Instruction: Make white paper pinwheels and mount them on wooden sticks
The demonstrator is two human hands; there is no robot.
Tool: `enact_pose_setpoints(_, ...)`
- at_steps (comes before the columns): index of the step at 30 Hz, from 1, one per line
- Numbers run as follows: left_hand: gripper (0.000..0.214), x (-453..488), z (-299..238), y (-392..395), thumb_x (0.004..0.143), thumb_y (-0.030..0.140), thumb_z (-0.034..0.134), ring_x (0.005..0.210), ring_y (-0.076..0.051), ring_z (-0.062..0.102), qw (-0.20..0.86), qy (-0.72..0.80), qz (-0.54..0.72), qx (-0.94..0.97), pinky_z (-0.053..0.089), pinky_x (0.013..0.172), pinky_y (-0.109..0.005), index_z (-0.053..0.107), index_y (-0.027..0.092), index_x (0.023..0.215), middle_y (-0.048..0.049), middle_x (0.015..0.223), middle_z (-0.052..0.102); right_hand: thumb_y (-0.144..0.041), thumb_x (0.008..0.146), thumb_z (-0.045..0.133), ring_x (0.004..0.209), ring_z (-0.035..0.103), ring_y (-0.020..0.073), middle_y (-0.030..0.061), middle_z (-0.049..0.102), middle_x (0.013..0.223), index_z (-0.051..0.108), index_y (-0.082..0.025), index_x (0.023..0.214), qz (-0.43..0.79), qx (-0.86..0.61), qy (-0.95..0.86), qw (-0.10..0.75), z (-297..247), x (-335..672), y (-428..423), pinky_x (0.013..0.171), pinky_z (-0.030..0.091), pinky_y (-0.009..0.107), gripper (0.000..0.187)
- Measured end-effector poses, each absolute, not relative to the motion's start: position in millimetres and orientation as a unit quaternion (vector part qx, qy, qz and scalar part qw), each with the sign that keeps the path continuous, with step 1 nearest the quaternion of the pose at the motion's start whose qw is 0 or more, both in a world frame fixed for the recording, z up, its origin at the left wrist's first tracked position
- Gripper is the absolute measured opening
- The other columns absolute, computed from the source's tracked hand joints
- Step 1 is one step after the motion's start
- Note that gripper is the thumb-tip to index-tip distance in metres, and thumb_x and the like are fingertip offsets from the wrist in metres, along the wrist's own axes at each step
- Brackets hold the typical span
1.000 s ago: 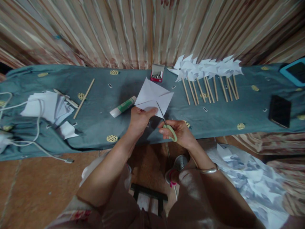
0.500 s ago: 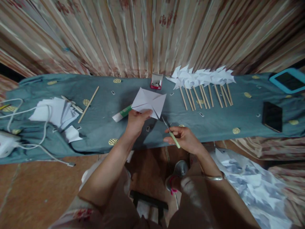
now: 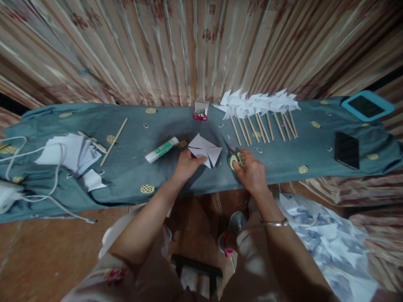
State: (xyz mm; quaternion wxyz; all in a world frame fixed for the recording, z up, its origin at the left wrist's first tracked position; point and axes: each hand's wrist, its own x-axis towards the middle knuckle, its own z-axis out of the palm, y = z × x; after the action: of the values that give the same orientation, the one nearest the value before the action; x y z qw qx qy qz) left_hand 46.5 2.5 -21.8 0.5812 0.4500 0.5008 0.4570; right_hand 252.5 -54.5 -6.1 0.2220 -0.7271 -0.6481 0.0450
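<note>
My left hand [image 3: 187, 165] pinches the near corner of a white cut paper square [image 3: 205, 149], which lies low over the teal cloth of the table [image 3: 132, 167]. My right hand [image 3: 251, 171] rests on the cloth, its fingers closed around the green handles of the scissors [image 3: 234, 155], whose blades point away to the upper left. A white and green glue stick [image 3: 161, 149] lies just left of the paper. A row of several finished white paper pinwheels on wooden sticks [image 3: 258, 111] lies behind my right hand.
A small red box of pins [image 3: 200, 110] stands at the back edge. A loose wooden stick [image 3: 113, 135], a stack of white paper [image 3: 67, 151] and white cables [image 3: 28, 176] lie at left. A black phone [image 3: 346, 149] and blue-cased tablet [image 3: 367, 105] lie at right. Paper scraps [image 3: 327, 239] cover the floor.
My right hand drew the scissors out of the paper and lowered them onto the cloth at right. My left hand brought the paper down toward the table.
</note>
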Motion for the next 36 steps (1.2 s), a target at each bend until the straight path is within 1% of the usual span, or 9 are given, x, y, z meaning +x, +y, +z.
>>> enact_pose_setpoints(7,0.032,36.0,-22.7,2.2,0.066,0.025,0.073,0.081,-0.022,0.069,0.507,0.501,0.421,0.561,0.054,0.078,-0.033,0.07,0.016,0.096,-0.0066,0.091,0.075,-0.031,0.089,0.051,0.094,0.068,0.0339,0.0209,0.074,0.103,0.05,-0.005,0.135,-0.004,-0.726,-0.658,0.198,-13.0,257.4,-42.7,0.084,0.052,0.043,0.053)
enact_pose_setpoints(12,0.04,20.6,-6.6,-4.3,0.082,0.032,0.063,0.082,-0.022,0.066,0.373,0.522,0.381,0.666,0.051,0.074,-0.031,0.066,0.017,0.119,-0.008,0.095,0.073,-0.03,0.089,0.051,0.094,0.068,0.0335,0.0197,0.075,0.103,0.05,-0.007,0.135,-0.003,-0.723,-0.657,0.213,-15.7,256.6,-36.8,0.085,0.052,0.044,0.051)
enact_pose_setpoints(18,0.031,-12.8,13.5,-5.4,0.089,0.035,0.056,0.086,-0.021,0.065,0.234,0.555,0.398,0.692,0.051,0.086,-0.034,0.072,0.016,0.108,-0.0097,0.097,0.071,-0.032,0.09,0.051,0.108,0.065,0.0358,0.0229,0.07,0.118,0.058,-0.007,0.127,-0.016,-0.707,-0.665,0.239,-11.5,253.8,-33.5,0.093,0.051,0.047,0.045)
enact_pose_setpoints(22,0.031,-47.5,13.1,2.8,0.082,0.029,0.064,0.113,-0.029,0.058,0.136,0.604,0.401,0.675,0.044,0.104,-0.044,0.071,0.021,0.111,-0.0102,0.111,0.069,-0.032,0.091,0.05,0.113,0.063,0.0349,0.0216,0.069,0.123,0.059,-0.009,0.127,-0.011,-0.699,-0.662,0.269,-9.8,251.9,-31.7,0.099,0.049,0.047,0.043)
enact_pose_setpoints(24,0.041,-63.4,7.4,6.6,0.074,0.026,0.071,0.116,-0.033,0.057,0.134,0.625,0.371,0.674,0.043,0.104,-0.048,0.07,0.019,0.114,-0.0137,0.117,0.068,-0.033,0.091,0.05,0.113,0.064,0.0343,0.0219,0.069,0.122,0.06,-0.008,0.126,-0.001,-0.697,-0.661,0.279,-10.0,250.5,-30.5,0.1,0.048,0.047,0.043)
enact_pose_setpoints(26,0.043,-75.7,1.1,8.0,0.069,0.027,0.073,0.111,-0.034,0.059,0.146,0.636,0.326,0.684,0.046,0.101,-0.047,0.071,0.018,0.111,-0.0141,0.114,0.07,-0.033,0.091,0.05,0.114,0.064,0.0334,0.0215,0.069,0.122,0.06,-0.008,0.125,0.009,-0.693,-0.66,0.291,-10.3,248.8,-28.8,0.101,0.048,0.046,0.043)
enact_pose_setpoints(30,0.032,-86.6,-3.5,5.6,0.072,0.031,0.067,0.097,-0.031,0.065,0.152,0.649,0.266,0.696,0.048,0.09,-0.04,0.075,0.02,0.101,-0.0112,0.1,0.074,-0.033,0.091,0.051,0.114,0.065,0.032,0.0203,0.07,0.122,0.061,-0.01,0.124,0.029,-0.682,-0.654,0.325,-8.5,243.7,-25.3,0.101,0.049,0.047,0.041)
enact_pose_setpoints(33,0.03,-83.3,0.2,4.8,0.071,0.034,0.068,0.086,-0.028,0.066,0.171,0.662,0.283,0.673,0.047,0.08,-0.036,0.077,0.019,0.096,-0.0103,0.093,0.074,-0.033,0.091,0.052,0.115,0.065,0.0313,0.0193,0.07,0.122,0.062,-0.012,0.122,0.044,-0.673,-0.649,0.351,-4.4,236.3,-24.4,0.102,0.049,0.048,0.038)
enact_pose_setpoints(36,0.031,-68.7,4.5,3.9,0.066,0.038,0.074,0.07,-0.022,0.062,0.266,0.662,0.364,0.599,0.044,0.068,-0.031,0.078,0.017,0.089,-0.0055,0.078,0.071,-0.033,0.09,0.054,0.108,0.067,0.0288,0.0155,0.072,0.117,0.065,-0.017,0.116,0.091,-0.665,-0.629,0.392,-0.3,221.0,-26.6,0.101,0.05,0.047,0.033)
